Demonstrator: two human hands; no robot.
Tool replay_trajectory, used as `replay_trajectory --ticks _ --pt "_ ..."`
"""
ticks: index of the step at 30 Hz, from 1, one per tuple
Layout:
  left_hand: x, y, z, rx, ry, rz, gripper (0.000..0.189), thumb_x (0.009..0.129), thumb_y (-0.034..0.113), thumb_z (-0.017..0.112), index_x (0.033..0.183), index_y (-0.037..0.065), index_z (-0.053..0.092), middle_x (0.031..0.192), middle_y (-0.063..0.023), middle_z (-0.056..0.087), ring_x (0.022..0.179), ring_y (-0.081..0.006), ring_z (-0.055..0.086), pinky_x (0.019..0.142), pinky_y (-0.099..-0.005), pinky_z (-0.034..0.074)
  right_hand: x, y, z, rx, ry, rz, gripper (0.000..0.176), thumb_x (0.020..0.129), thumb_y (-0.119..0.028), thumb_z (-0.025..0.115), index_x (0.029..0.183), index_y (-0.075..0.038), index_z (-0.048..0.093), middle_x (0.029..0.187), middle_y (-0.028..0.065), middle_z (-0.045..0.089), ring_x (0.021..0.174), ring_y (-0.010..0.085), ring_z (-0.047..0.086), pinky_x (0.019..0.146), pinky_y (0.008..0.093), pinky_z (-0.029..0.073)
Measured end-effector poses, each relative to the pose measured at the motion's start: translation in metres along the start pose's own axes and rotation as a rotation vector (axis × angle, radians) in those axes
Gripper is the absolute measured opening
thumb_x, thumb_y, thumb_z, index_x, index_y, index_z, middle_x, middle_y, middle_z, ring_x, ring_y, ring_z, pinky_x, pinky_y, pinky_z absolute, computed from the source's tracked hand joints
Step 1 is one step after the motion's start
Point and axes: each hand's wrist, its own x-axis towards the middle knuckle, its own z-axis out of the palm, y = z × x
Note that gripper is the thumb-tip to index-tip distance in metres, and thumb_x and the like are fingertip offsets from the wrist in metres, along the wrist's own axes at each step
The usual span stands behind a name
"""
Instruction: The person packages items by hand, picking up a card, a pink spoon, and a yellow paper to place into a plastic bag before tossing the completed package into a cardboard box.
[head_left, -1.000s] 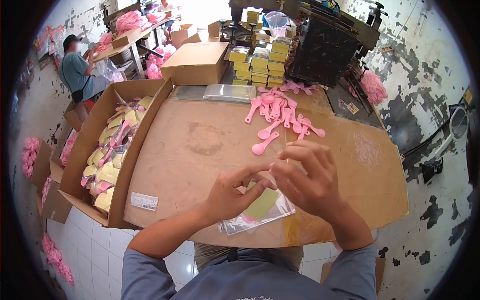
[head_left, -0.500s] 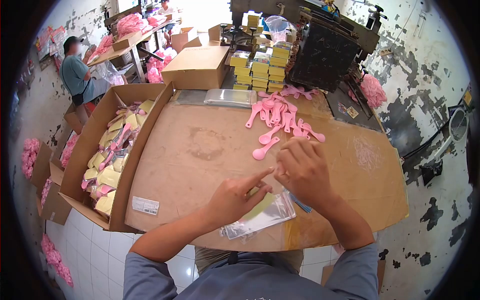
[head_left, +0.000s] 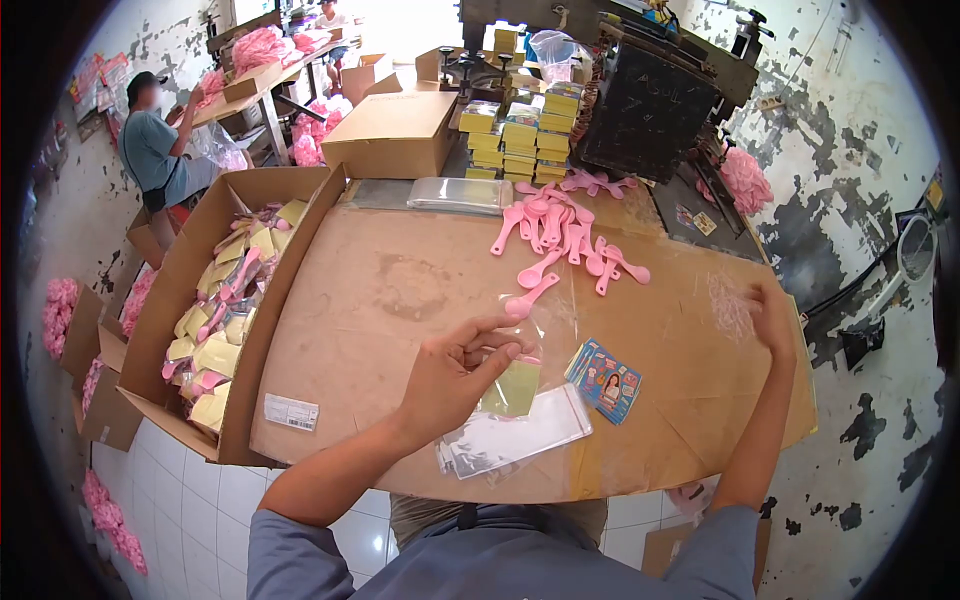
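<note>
Left hand [head_left: 450,380] grasps one clear bag [head_left: 545,340] between thumb and fingers, just left of the card stack [head_left: 612,378]; all positions are referenced to that stack, as viewed from my side. One yellow-green card [head_left: 514,392] shows inside the bag. I grip near the upper part, presumably to leave the lower film unobstructed. Right hand [head_left: 772,318] is to the right of and beyond the card stack, fingers loosely curled, next to a patch of fine pale strands [head_left: 735,300]; whether anything is between the fingertips, I cannot tell. Flat clear bags [head_left: 520,435] lie left of and slightly nearer than the card stack, probably for a short reach. Pink spoons [head_left: 550,215] are heaped beyond the card stack, handles in mixed directions, likely set back to give both hands working room. Containers: the open carton [head_left: 287,310], well left of the card stack, holds filled bags [head_left: 213,350] showing yellow cards and pink spoons. The closed carton [head_left: 390,125], beyond and left of the card stack, conceals its contents.
</note>
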Motion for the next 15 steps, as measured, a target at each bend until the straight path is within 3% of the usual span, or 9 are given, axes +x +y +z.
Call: replay_trajectory --ticks 2,4,7,10,12,14,15 --pt "0.0 -0.001 0.0 -0.022 0.004 0.008 0.029 0.104 0.005 0.06 0.131 -0.008 0.059 0.11 -0.0173 0.075 0.102 -0.0193 0.074 0.09 -0.0292 0.059 -0.014 0.01 0.004 -0.222 0.121 -0.03 0.047 0.085 0.01 0.058 0.131 -0.001 0.058 0.13 0.0217 0.061 0.124 0.0342 0.06 0.105 0.0434 0.048" --pt "0.002 -0.003 0.001 -0.047 0.007 -0.004 0.027 0.105 0.005 0.059 0.128 -0.008 0.06 0.11 -0.0175 0.075 0.103 -0.0204 0.074 0.09 -0.0299 0.059 -0.027 -0.02 -0.002 -0.447 0.242 -0.065 0.052 0.084 0.011 0.058 0.134 -0.003 0.059 0.143 0.0216 0.055 0.137 0.035 0.051 0.113 0.0412 0.041" --pt "0.003 -0.006 0.0 -0.082 0.0 -0.059 0.023 0.106 0.006 0.058 0.123 -0.009 0.063 0.11 -0.0178 0.075 0.105 -0.0212 0.073 0.091 -0.0305 0.059 -0.039 -0.125 -0.029 -0.197 0.246 -0.047 0.037 0.089 0.003 0.062 0.126 -0.003 0.065 0.132 0.0181 0.063 0.126 0.0337 0.059 0.106 0.0432 0.045" --pt "0.004 -0.009 0.001 -0.107 -0.003 -0.06 0.021 0.106 0.006 0.058 0.119 -0.008 0.064 0.109 -0.0176 0.075 0.105 -0.021 0.073 0.091 -0.0305 0.059 -0.04 -0.187 -0.019 0.263 0.129 0.031 0.023 0.093 -0.007 0.067 0.116 -0.002 0.07 0.117 0.015 0.07 0.111 0.0324 0.066 0.098 0.0426 0.049" --pt "0.004 -0.016 0.002 -0.102 -0.006 -0.033 0.02 0.105 0.006 0.059 0.118 -0.008 0.064 0.109 -0.0171 0.075 0.105 -0.0208 0.073 0.092 -0.0305 0.059 -0.05 -0.225 0.0 0.315 -0.008 -0.241 0.02 0.095 -0.015 0.07 0.11 -0.002 0.072 0.105 0.0128 0.073 0.1 0.0298 0.069 0.091 0.0406 0.052" --pt "0.003 -0.021 0.003 -0.104 -0.014 -0.031 0.019 0.105 0.005 0.06 0.118 -0.008 0.065 0.11 -0.0165 0.075 0.104 -0.0198 0.072 0.091 -0.0303 0.059 -0.065 -0.269 0.014 0.4 -0.196 -0.478 0.026 0.094 -0.017 0.072 0.115 -0.001 0.071 0.107 0.0135 0.072 0.1 0.0284 0.069 0.089 0.0394 0.053" --pt "0.003 -0.022 0.004 -0.104 -0.018 -0.031 0.019 0.104 0.005 0.06 0.117 -0.008 0.065 0.11 -0.0162 0.075 0.104 -0.0193 0.072 0.091 -0.0302 0.059 -0.072 -0.289 0.02 0.517 -0.27 -0.493 0.029 0.094 -0.017 0.073 0.118 -0.001 0.069 0.107 0.0128 0.072 0.097 0.0263 0.068 0.087 0.0377 0.053"
